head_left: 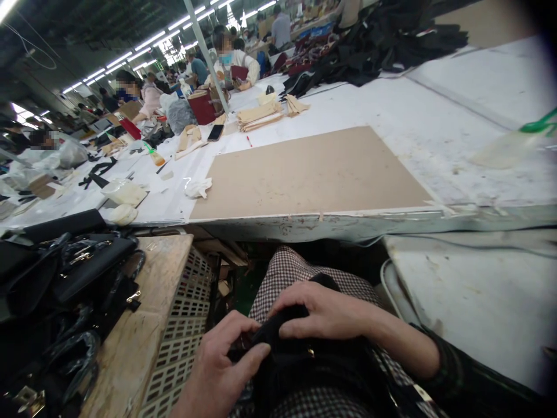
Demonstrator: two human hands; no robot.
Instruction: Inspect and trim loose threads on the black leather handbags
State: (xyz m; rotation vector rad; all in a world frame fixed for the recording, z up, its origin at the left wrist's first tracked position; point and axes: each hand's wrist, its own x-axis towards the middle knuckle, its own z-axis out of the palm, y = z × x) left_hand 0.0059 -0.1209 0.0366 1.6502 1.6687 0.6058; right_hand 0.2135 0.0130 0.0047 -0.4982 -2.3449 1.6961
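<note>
**A:** What's nearest, at the bottom of the frame?

**B:** Both hands are on a black bag (300, 363) lying in the lap, on checked trousers (287, 270). The left hand (221, 366), bottom centre, grips the bag's left end, with the fingers curled and the thumb pressed along the edge. The right hand (324, 316) lies over the top, fingers bent and close together, clamped on the dark material.

**A:** And beside them?

**B:** Left of the knees, a pale perforated crate (183, 331) stands against a wooden bench (143, 325). At lower left the bench carries a heap of black handbags (87, 267) with metal fittings.

**A:** Farther off?

**B:** A white worktable (435, 133) runs across the middle, with a bare brown board (313, 171) on it. A crumpled white cloth (198, 187) lies just left of the board. Beyond that are a phone (215, 132) and stacks of tan pieces (259, 115). A pile of black material (383, 40) sits at upper right. At upper left, other people (143, 96) sit at work along the table.
</note>
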